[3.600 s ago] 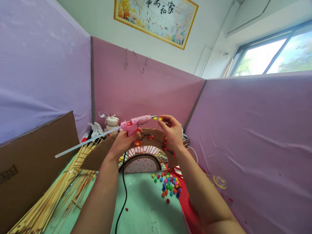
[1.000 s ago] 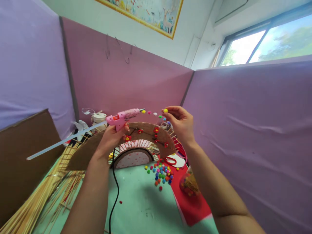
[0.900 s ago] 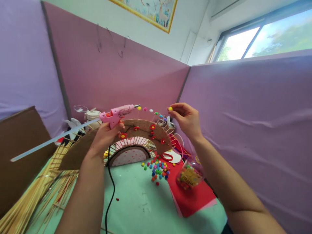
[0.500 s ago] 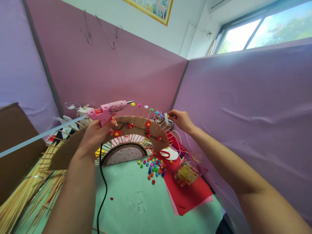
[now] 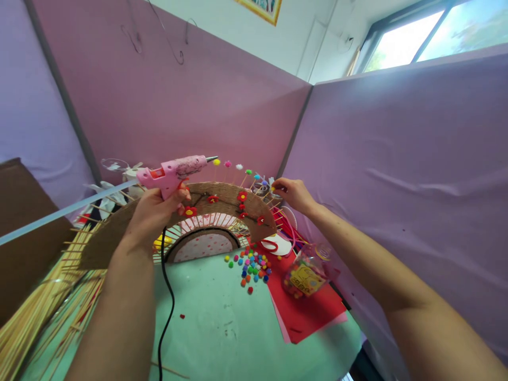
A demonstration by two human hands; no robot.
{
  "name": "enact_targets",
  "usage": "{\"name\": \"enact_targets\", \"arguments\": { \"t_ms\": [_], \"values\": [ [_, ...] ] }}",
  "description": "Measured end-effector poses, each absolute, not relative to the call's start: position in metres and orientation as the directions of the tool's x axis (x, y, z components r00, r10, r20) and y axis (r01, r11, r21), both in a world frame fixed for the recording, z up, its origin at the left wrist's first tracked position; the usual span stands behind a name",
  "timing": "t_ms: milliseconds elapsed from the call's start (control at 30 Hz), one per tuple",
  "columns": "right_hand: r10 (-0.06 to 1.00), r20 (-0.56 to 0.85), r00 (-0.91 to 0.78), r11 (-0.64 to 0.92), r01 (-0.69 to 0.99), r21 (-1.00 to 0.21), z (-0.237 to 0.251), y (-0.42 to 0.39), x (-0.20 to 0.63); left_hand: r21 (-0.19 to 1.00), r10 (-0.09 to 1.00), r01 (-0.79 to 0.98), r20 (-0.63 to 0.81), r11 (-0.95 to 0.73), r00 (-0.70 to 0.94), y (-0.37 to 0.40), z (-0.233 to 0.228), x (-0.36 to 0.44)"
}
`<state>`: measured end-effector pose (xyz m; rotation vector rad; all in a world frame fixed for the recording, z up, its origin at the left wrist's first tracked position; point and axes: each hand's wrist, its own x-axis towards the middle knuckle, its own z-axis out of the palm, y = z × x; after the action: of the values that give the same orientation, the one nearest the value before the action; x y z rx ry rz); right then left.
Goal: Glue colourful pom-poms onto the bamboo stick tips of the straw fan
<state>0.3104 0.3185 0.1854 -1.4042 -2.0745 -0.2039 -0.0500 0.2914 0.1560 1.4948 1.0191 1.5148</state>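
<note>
My left hand (image 5: pixel 155 211) grips a pink hot glue gun (image 5: pixel 174 170) with a long clear glue stick (image 5: pixel 59 214) out its back. Its nozzle points right, over a brown arched fan-shaped craft (image 5: pixel 222 201) set with red flowers and thin wooden sticks. Small coloured pompoms (image 5: pixel 238 166) sit on several stick tips. My right hand (image 5: pixel 292 193) reaches to the fan's right edge and pinches a small yellow pompom (image 5: pixel 273 189) against a stick tip.
Loose pompoms (image 5: pixel 250 263) lie on the green table (image 5: pixel 222 328). A clear jar of pompoms (image 5: pixel 304 274) lies on red paper (image 5: pixel 313 315). Red scissors (image 5: pixel 270 245) lie by the fan. Bamboo sticks (image 5: pixel 35 317) pile at left. Purple partitions (image 5: pixel 397 159) enclose the desk. The gun's black cord (image 5: pixel 163 312) hangs down.
My right hand moved from near the gun's nozzle out and down to the fan's right edge with the yellow pompom. The view tilted down and rightward; the glue gun stayed raised.
</note>
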Motion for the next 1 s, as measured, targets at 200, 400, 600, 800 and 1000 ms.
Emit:
{"name": "enact_targets", "arguments": {
  "t_ms": [200, 400, 600, 800, 1000],
  "values": [
    [0.793, 0.553, -0.256, 0.414, 0.892, -0.181, 0.1846, 0.3175, 0.3089, 0.927, 0.93, -0.083, 0.367, -0.365, 0.01, 0.2931, 0.1544, -0.0519],
    [0.783, 0.549, -0.292, 0.424, 0.897, -0.127, 0.1859, 0.3168, 0.3079, 0.92, 0.927, -0.125, 0.375, -0.371, 0.01, 0.2908, 0.1576, -0.0498],
    [0.779, 0.531, -0.334, 0.455, 0.884, -0.111, 0.1872, 0.3185, 0.3111, 0.918, 0.921, -0.073, 0.389, -0.39, -0.037, 0.2922, 0.1563, -0.048],
    [0.798, 0.532, -0.284, 0.458, 0.86, -0.228, 0.1888, 0.3153, 0.315, 0.911, 0.913, -0.056, 0.407, -0.409, -0.036, 0.2916, 0.1579, -0.0474],
    [0.81, 0.541, -0.228, 0.442, 0.843, -0.307, 0.1878, 0.3189, 0.3142, 0.925, 0.928, -0.068, 0.372, -0.373, -0.037, 0.2894, 0.1597, -0.0463]
  ]
}}
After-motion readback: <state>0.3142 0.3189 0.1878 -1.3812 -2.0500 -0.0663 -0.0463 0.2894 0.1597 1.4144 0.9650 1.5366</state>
